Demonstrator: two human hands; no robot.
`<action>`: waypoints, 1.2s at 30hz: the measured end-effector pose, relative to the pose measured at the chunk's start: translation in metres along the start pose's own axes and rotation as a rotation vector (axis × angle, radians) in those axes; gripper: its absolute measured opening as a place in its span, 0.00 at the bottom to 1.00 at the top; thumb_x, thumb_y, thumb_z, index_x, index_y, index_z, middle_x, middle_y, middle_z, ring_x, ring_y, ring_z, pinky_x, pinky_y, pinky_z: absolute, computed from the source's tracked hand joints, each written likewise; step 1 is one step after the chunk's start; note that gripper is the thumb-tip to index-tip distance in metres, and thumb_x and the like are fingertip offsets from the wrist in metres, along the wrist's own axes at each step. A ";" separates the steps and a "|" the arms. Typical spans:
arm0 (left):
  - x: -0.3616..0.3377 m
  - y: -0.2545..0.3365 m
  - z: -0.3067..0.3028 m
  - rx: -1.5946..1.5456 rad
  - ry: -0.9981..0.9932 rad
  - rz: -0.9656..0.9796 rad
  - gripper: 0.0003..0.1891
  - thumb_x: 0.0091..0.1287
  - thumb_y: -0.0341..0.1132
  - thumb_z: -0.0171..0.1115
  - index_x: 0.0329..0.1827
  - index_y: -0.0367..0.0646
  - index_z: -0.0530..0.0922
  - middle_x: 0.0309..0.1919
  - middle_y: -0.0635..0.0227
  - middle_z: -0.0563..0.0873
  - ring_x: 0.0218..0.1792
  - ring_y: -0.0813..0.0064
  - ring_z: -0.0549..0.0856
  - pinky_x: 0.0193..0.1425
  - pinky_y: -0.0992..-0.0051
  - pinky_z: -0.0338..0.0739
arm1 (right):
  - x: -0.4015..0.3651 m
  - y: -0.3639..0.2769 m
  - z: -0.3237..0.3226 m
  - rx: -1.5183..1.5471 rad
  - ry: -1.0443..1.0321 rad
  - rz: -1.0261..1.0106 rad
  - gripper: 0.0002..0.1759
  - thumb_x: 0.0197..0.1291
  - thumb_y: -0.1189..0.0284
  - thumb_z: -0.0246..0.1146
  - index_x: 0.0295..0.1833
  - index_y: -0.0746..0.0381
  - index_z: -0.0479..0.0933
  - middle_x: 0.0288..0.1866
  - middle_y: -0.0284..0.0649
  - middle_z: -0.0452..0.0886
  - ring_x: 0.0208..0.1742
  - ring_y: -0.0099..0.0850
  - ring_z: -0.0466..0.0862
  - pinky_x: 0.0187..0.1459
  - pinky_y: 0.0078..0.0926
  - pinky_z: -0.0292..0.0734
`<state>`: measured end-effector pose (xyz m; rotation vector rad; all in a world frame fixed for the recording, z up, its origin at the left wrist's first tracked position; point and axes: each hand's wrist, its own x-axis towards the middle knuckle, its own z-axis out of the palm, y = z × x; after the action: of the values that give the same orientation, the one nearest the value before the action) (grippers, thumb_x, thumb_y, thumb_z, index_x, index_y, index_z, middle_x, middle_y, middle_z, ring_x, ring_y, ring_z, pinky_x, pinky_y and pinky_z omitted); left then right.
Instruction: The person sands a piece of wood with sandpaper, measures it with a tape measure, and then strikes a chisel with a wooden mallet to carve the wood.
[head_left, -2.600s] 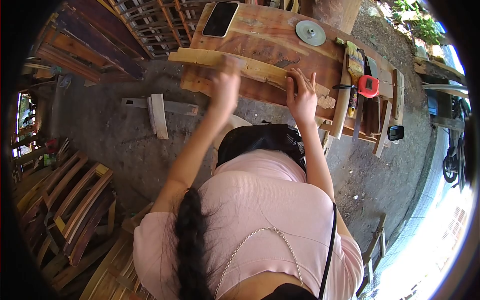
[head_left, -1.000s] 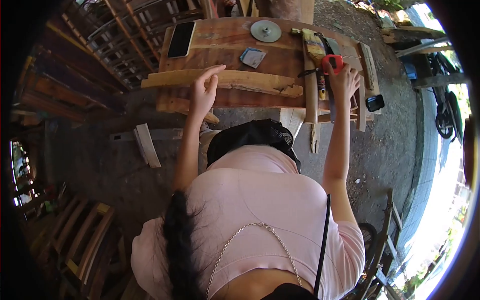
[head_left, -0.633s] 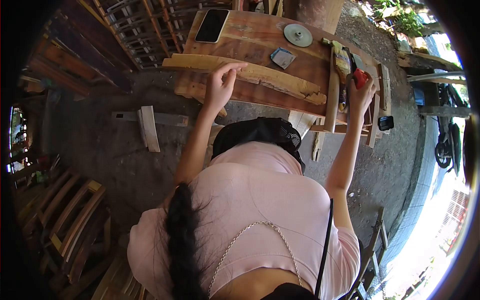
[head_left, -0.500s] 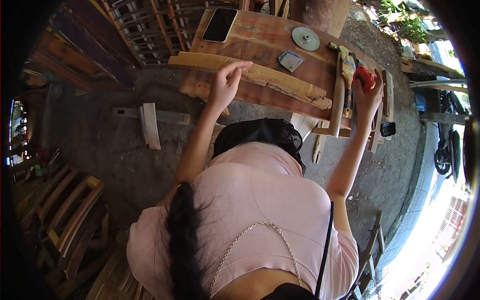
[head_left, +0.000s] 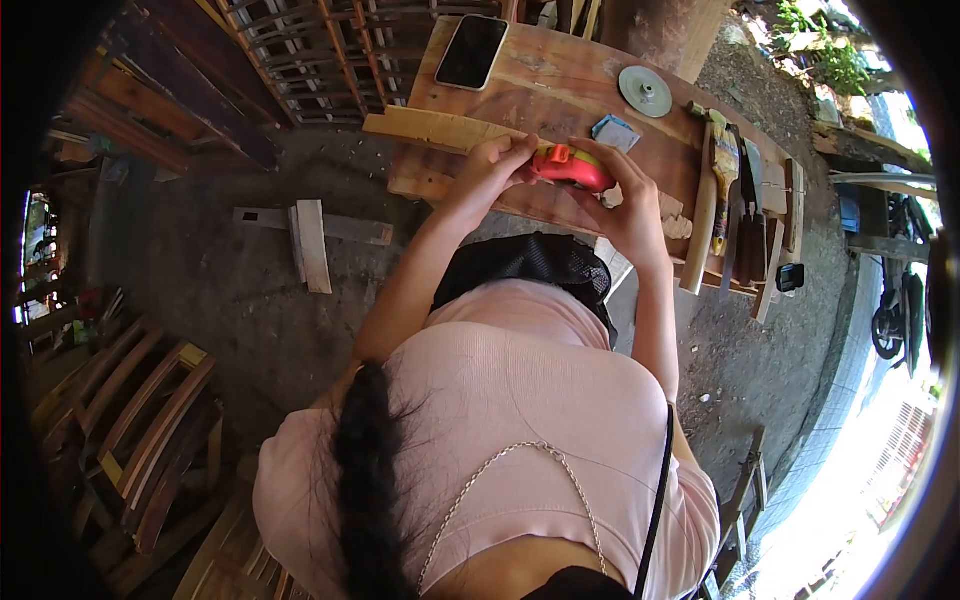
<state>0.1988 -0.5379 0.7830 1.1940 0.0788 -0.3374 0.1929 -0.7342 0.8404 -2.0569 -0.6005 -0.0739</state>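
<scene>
In the head view, the red tape measure (head_left: 575,172) is held up between the two hands, in front of the person's body and over the near edge of the tabletop (head_left: 560,75). The right hand (head_left: 635,205) has its fingers curled around the right side of the case, with the thumb below, a grip that seems meant to steady the body of the tool. The left hand (head_left: 495,165) grasps the opposite end, thumb and fingers closed together there; whether they pinch the case or the end of the blade is too small to tell. Holding it from both ends probably leaves one hand to anchor and the other free to pull or turn.

Behind the hands lies the curved wooden strip (head_left: 425,130), set lengthwise along the near side, likely so that its whole length is within easy reach; the hands and tape measure hide its middle. A blue-and-white packet (head_left: 616,132) rests just beyond the right hand, and a metal disc (head_left: 645,91) and a phone (head_left: 472,52) lie farther back, apparently out of the working space. Toward the right end, a long wooden handle (head_left: 700,225) and a brush (head_left: 725,155) lie side by side, perhaps grouped there to leave the strip unobstructed.
</scene>
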 end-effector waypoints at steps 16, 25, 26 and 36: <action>-0.004 0.053 -0.161 0.286 0.439 0.131 0.10 0.63 0.34 0.69 0.43 0.37 0.84 0.36 0.72 0.87 0.36 0.87 0.80 0.42 0.85 0.72 | 0.000 0.018 0.011 -0.080 0.050 0.051 0.28 0.52 0.80 0.68 0.61 0.57 0.75 0.50 0.43 0.80 0.49 0.43 0.81 0.49 0.35 0.76; -0.002 0.042 -0.188 0.539 0.670 0.120 0.14 0.62 0.37 0.70 0.44 0.34 0.85 0.35 0.71 0.87 0.35 0.85 0.80 0.41 0.83 0.72 | -0.004 0.035 0.018 -0.111 0.116 0.076 0.27 0.53 0.74 0.68 0.60 0.57 0.73 0.50 0.43 0.81 0.51 0.43 0.79 0.55 0.39 0.70; -0.002 0.042 -0.189 0.540 0.671 0.121 0.14 0.62 0.37 0.70 0.44 0.34 0.85 0.35 0.71 0.87 0.35 0.85 0.80 0.41 0.83 0.72 | -0.004 0.036 0.018 -0.110 0.116 0.075 0.27 0.53 0.74 0.68 0.60 0.57 0.73 0.50 0.43 0.81 0.51 0.43 0.79 0.55 0.39 0.70; -0.005 0.034 -0.190 0.568 0.710 0.124 0.15 0.61 0.37 0.72 0.43 0.35 0.86 0.36 0.69 0.88 0.36 0.83 0.83 0.40 0.82 0.73 | -0.002 0.038 0.020 -0.158 0.120 0.027 0.26 0.53 0.73 0.69 0.60 0.57 0.74 0.51 0.40 0.81 0.52 0.42 0.79 0.57 0.38 0.69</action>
<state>0.2267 -0.3510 0.7443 1.8308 0.5511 0.2072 0.2047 -0.7349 0.7988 -2.1951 -0.5055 -0.2344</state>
